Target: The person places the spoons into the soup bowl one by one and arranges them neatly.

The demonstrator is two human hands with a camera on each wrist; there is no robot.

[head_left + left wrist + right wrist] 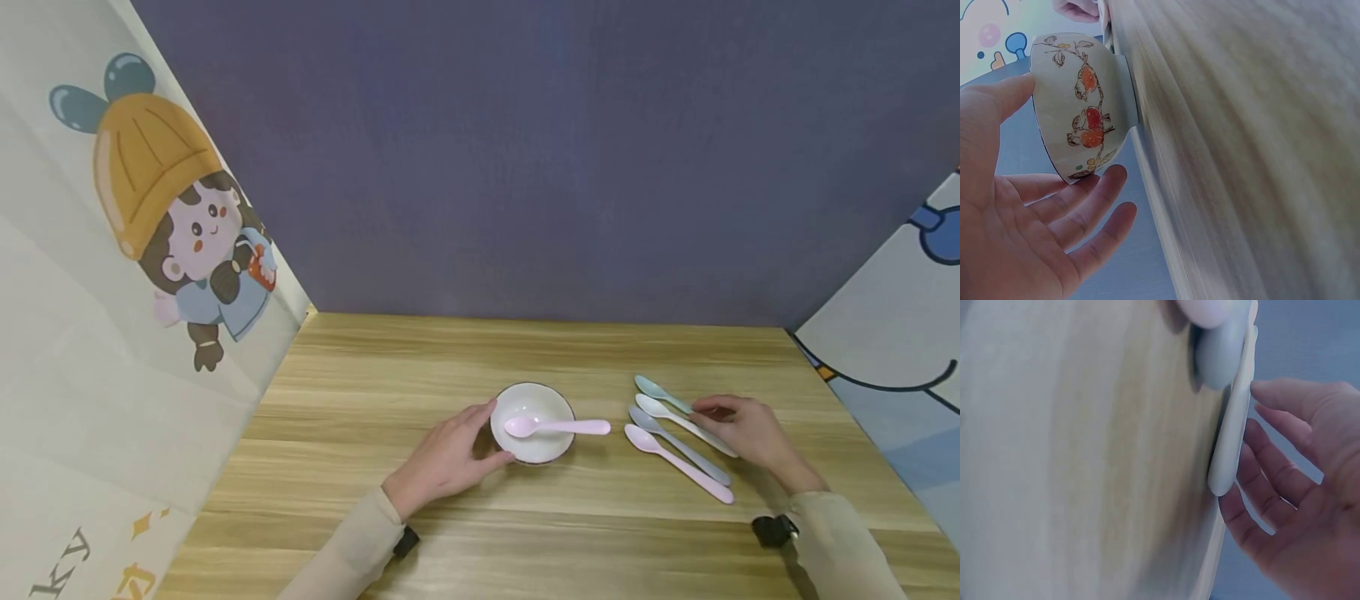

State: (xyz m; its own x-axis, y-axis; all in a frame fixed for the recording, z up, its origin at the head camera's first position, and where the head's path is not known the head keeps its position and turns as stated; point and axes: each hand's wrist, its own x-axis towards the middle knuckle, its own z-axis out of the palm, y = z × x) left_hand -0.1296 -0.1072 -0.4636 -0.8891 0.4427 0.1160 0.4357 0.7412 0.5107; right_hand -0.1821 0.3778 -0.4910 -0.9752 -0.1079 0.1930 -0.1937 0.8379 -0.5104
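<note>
At the fingertips of the right hand (pixel 742 427) lies the handle of the green spoon (pixel 654 388), its long axis slanting forward and left; whether they pinch it I cannot tell. Farther left, the left hand (pixel 446 458) grips the bowl (pixel 542 403) by its rim.

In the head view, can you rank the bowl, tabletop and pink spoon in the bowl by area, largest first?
1. Tabletop
2. Bowl
3. Pink spoon, longer than the bowl's width but much slimmer

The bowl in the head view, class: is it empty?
No, one pink spoon rests in the bowl, its handle reaching out past the rim.
</note>
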